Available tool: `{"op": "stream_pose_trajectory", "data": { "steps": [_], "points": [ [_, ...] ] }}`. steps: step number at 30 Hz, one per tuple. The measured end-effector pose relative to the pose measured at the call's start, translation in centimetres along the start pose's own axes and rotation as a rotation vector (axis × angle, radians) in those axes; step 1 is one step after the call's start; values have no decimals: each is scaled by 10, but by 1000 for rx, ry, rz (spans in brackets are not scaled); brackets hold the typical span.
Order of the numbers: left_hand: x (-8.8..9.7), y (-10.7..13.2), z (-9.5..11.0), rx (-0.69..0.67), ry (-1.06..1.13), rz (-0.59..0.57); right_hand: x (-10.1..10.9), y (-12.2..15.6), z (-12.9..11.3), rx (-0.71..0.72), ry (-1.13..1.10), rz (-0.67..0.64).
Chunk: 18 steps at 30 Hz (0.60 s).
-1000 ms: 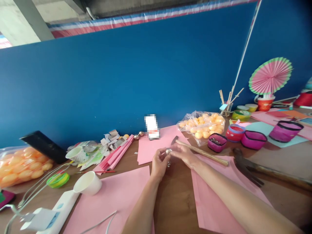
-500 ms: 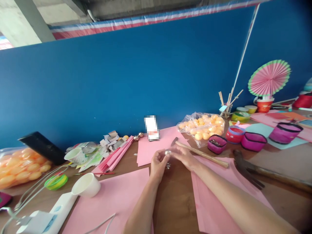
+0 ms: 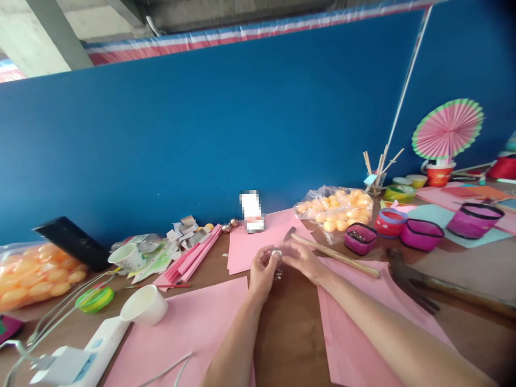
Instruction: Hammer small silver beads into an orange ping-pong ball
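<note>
My left hand (image 3: 262,269) and my right hand (image 3: 303,259) meet over the brown table (image 3: 288,333), fingers pinched together on a small silver bell (image 3: 276,252). A second small silver piece (image 3: 278,274) hangs just below the fingers. Pink paper sheets (image 3: 189,328) lie under and beside my forearms. A wooden stick (image 3: 338,257) lies just right of my right hand.
A bag of orange balls (image 3: 336,207) sits behind the stick, another bag of orange balls (image 3: 32,274) at far left. Pink baskets (image 3: 421,233), a hammer (image 3: 419,279), white cups (image 3: 145,303), a power strip (image 3: 80,360), folded pink paper (image 3: 193,255) and a paper fan (image 3: 446,128) surround the area.
Both hands stay together on the bell with only slight finger shifts. The camera view has drifted a little.
</note>
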State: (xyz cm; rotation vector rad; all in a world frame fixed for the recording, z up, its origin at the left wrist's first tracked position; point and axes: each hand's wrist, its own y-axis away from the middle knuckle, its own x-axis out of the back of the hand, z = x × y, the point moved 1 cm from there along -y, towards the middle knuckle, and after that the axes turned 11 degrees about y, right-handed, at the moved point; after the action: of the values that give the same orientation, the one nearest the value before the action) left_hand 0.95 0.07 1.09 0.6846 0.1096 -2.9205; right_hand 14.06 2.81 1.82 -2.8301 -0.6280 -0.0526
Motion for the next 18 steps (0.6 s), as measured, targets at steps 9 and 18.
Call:
{"op": "stream_pose_trajectory", "data": {
  "steps": [9,18],
  "points": [
    [-1,3,1,45,37,2,-1,1,-7,1,79,11],
    [5,0,4,31,271,186,5,2,2,155,744,136]
  ]
}}
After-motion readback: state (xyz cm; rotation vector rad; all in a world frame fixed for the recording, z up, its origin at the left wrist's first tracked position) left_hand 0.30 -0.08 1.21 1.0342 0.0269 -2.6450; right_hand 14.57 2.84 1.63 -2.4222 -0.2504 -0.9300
